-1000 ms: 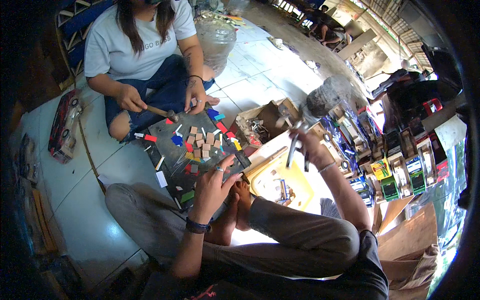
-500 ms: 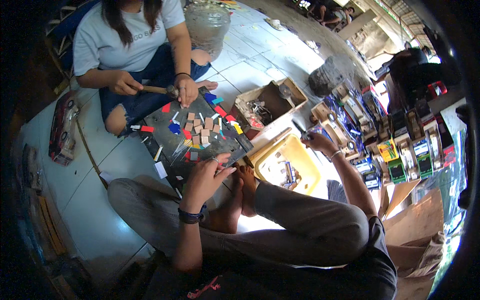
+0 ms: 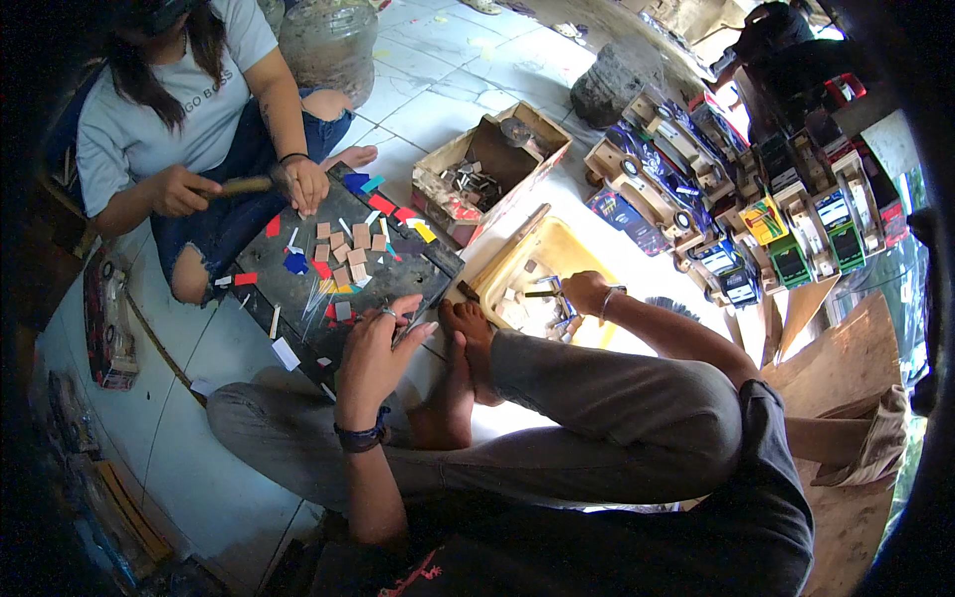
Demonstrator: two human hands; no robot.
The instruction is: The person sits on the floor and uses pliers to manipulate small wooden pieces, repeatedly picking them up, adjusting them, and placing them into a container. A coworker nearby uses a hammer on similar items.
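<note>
My left hand (image 3: 370, 348) is at the near edge of a dark board (image 3: 393, 289), thumb and fingers curled around something small and greyish that I cannot make out. My right hand (image 3: 589, 293) grips a dark slim tool (image 3: 543, 294), which points left over a yellow bin (image 3: 486, 276). Small loose pieces (image 3: 514, 308) lie inside the bin. On the board are several brown wooden blocks (image 3: 360, 237), thin white sticks (image 3: 316, 297) and coloured scraps, among them a blue one (image 3: 295, 263) and a red one (image 3: 245, 279).
Across the board, a co-worker's hand (image 3: 184, 190) holds a wooden-handled hammer (image 3: 247, 186); their other hand touches the board. Behind the bin stands a box of small parts (image 3: 438, 207). Toy trucks (image 3: 637, 194) crowd the right; another vehicle (image 3: 111, 333) lies left.
My right hand has lowered toward the yellow bin, and its dark tool now lies over the bin's inside. My left hand stays by the board's near edge. The whole view has shifted.
</note>
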